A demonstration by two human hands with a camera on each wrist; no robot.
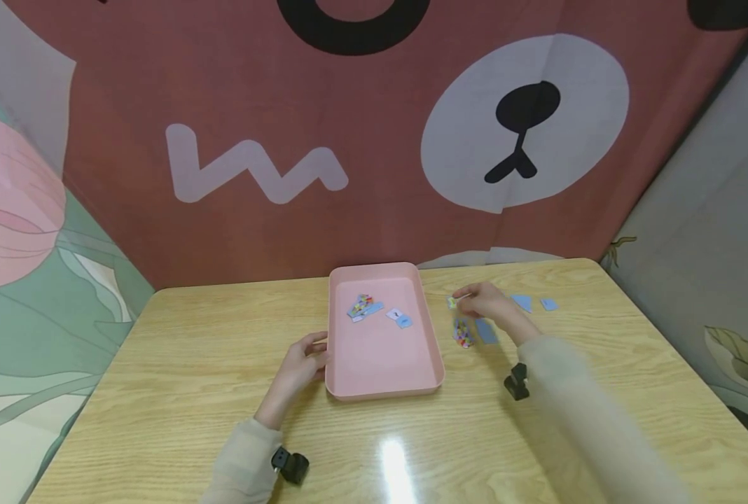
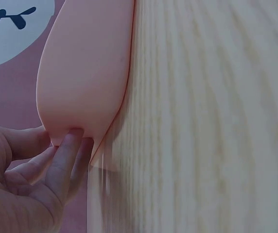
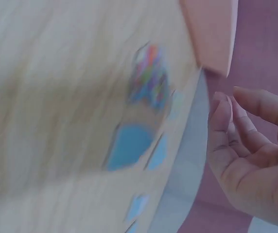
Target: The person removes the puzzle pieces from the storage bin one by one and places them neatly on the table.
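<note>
My left hand rests its fingertips against the outer left wall of the pink tray; in the left wrist view its fingers touch the tray's side. Inside the tray lie a multicoloured piece, a numbered white card and a blue piece. To the right of the tray, my right hand hovers over the table, a thin pale piece pinched at its fingertips. The right wrist view shows those fingers bent and close together, the piece hard to make out.
Beside the tray on the wooden table are a multicoloured piece, a blue-grey piece, a small yellow-green piece and two light-blue pieces farther right. A printed cloth hangs behind.
</note>
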